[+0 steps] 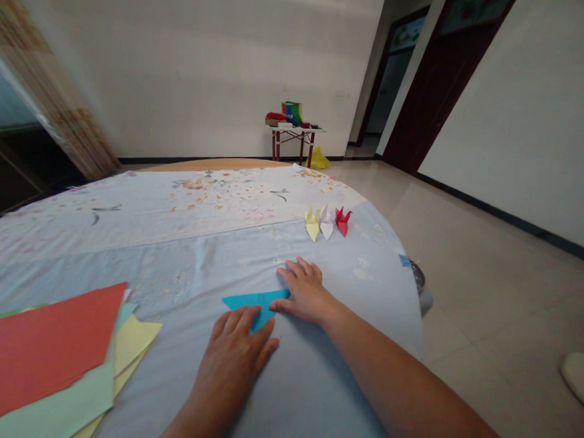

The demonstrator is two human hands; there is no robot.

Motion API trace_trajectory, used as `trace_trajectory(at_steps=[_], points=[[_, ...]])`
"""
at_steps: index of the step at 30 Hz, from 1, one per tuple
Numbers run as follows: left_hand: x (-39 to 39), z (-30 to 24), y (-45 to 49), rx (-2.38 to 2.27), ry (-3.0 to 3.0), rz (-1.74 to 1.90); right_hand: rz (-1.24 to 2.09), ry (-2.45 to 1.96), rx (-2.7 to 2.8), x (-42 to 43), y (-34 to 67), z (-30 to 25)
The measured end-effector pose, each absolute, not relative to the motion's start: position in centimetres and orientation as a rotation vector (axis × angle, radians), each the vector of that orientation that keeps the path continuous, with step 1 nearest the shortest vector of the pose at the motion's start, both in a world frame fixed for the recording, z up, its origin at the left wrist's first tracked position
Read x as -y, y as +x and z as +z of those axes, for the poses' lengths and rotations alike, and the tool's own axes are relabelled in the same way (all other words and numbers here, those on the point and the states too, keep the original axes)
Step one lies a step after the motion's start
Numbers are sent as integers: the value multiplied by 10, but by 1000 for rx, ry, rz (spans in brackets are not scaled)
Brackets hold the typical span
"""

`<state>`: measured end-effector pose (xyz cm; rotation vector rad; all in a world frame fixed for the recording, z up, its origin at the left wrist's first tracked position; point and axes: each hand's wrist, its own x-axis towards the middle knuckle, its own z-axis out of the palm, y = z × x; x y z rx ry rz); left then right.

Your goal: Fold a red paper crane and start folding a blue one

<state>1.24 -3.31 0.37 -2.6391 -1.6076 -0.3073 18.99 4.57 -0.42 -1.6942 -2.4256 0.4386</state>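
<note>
A blue paper (pixel 250 301), folded into a triangle, lies flat on the round table's light blue cloth (pixel 184 240). My left hand (pixel 235 352) lies flat with its fingers stretched over the triangle's near corner. My right hand (pixel 304 292) rests palm down on the triangle's right end, fingers spread and pressing the fold. Neither hand grips anything.
A stack of coloured sheets with a red one (pixel 39 350) on top sits at the near left. Three folded paper cranes, yellow (pixel 312 222), white (pixel 326 222) and red (pixel 342 220), stand at the far right. A small side table (pixel 296 134) stands by the wall.
</note>
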Motion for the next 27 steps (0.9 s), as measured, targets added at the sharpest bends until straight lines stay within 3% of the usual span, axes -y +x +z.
trace_trajectory(at_steps=[27], points=[[40, 24, 8, 1805, -2788, -221, 586, -1833, 2262, -70, 234, -2]])
